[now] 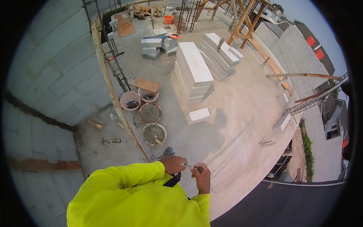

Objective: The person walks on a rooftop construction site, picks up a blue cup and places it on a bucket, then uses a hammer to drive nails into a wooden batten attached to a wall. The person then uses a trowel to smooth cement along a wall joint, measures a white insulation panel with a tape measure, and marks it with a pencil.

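Observation:
My left hand (pixel 172 164) and my right hand (pixel 202 177) are close together in front of my body, in bright yellow sleeves. Both are closed, with fingertips pinching a small, thin, pale piece (pixel 187 166) between them; it is too small to name. A dark strap (pixel 172 181) hangs just below my left hand. Ahead and to the left of the hands stands a bucket of wet mortar (pixel 143 131), a trowel (pixel 158 142) resting in it. Behind it is another mortar bucket (pixel 140 117). Two more buckets sit farther back, the pink one (pixel 123 105) holding tools.
White block stacks (pixel 194 64) (pixel 215 58) stand ahead, with a single block (pixel 199 114) nearer. A handsaw (pixel 160 37) lies on grey blocks. Leaning wood pole (pixel 120 104), hammer (pixel 112 141) and floor trowel (pixel 116 120) lie left by the block wall (pixel 49 72). The slab edge (pixel 261 181) drops off right.

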{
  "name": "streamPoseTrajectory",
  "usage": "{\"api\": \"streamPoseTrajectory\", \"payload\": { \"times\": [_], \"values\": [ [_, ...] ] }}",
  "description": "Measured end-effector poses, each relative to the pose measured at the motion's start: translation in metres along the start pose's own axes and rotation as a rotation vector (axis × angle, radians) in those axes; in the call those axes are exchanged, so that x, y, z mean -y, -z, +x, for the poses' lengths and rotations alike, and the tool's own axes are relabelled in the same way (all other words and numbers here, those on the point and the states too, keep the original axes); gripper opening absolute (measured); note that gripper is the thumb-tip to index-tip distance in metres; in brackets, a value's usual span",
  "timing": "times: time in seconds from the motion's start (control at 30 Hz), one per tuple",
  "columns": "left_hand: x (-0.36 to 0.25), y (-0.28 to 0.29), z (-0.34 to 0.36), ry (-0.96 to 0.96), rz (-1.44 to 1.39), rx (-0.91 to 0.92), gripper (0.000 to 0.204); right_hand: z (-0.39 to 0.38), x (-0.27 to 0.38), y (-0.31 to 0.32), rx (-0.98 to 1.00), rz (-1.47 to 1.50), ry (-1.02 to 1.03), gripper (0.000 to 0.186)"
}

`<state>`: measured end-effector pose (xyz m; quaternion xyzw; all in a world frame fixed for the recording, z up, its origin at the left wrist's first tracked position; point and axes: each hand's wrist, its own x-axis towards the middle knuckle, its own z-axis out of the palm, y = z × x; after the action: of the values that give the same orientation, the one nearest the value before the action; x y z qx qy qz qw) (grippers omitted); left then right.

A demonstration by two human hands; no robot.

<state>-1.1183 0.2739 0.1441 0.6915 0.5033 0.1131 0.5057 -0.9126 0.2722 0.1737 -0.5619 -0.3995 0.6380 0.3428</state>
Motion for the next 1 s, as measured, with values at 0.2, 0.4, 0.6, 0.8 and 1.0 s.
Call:
{"api": "streamPoseTrajectory", "payload": {
  "times": [0.2,0.4,0.6,0.8,1.0],
  "values": [
    [0.028,0.105,0.056,0.116,0.132,-0.252,0.031,0.102,0.087,0.01,-0.041,0.134,0.07,0.016],
    [0.047,0.149,0.11,0.299,0.021,-0.319,0.032,0.217,0.131,0.023,0.131,0.03,0.037,0.013],
    [0.053,0.204,0.158,0.49,0.181,-0.56,0.031,0.335,0.176,0.014,0.31,-0.08,0.035,0.014],
    [0.09,0.277,0.207,0.531,0.213,-0.577,0.03,0.44,0.204,-0.016,0.458,-0.108,-0.001,0.016],
    [0.22,0.398,0.288,0.244,0.306,-0.473,0.03,0.561,0.189,-0.038,0.149,0.049,-0.061,0.029]
  ]
}}
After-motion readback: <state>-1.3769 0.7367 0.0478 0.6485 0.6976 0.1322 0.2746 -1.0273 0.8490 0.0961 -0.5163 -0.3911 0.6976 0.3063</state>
